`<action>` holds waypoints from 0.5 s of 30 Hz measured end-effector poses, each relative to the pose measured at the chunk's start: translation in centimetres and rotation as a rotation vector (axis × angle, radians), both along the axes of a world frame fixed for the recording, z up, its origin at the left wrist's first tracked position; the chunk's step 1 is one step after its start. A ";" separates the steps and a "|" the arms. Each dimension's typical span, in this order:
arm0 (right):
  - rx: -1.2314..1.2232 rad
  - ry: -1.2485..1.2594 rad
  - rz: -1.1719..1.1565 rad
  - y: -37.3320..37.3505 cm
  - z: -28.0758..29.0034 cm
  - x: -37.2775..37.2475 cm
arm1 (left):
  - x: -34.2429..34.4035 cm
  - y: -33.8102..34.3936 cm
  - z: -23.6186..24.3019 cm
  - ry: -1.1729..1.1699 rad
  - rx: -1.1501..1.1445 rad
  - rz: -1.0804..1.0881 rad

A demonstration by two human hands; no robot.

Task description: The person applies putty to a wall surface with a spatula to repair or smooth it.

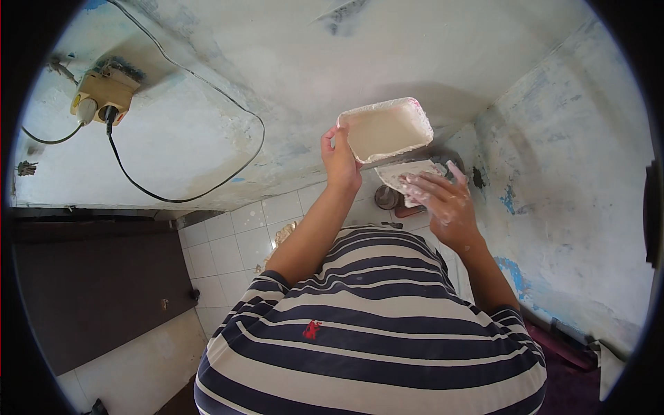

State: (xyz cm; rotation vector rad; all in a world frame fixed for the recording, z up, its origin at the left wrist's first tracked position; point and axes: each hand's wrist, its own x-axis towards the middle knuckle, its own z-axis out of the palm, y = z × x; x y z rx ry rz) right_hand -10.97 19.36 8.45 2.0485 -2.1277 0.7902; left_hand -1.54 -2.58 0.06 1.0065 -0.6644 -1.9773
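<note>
My left hand (341, 164) grips the near left corner of a rectangular white tub (379, 106), tilted so its opening faces me. Pale, smooth paste (389, 133) coats its inside, and dried white residue crusts the rim. Just below the tub's near right edge, my right hand (444, 206) is closed on a flat putty spreader (404, 173) smeared with white paste. Its fingers lie over the spreader and are spotted with the same paste. They partly hide the spreader's shape. The spreader sits close under the tub; whether they touch I cannot tell.
A patchy whitewashed wall (297, 76) stands ahead, another (574, 187) at right. A socket block (104, 97) with plugs hangs upper left, its black cable (207, 194) looping down. A dark panel (104, 277) lies left. On the tiled floor (242, 242) stands a small jar (386, 198).
</note>
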 end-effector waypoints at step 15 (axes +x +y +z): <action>0.384 -0.615 -0.066 -7.4 3.3 -14.1 | 0.2 2.4 -2.3 0.136 -0.005 -0.311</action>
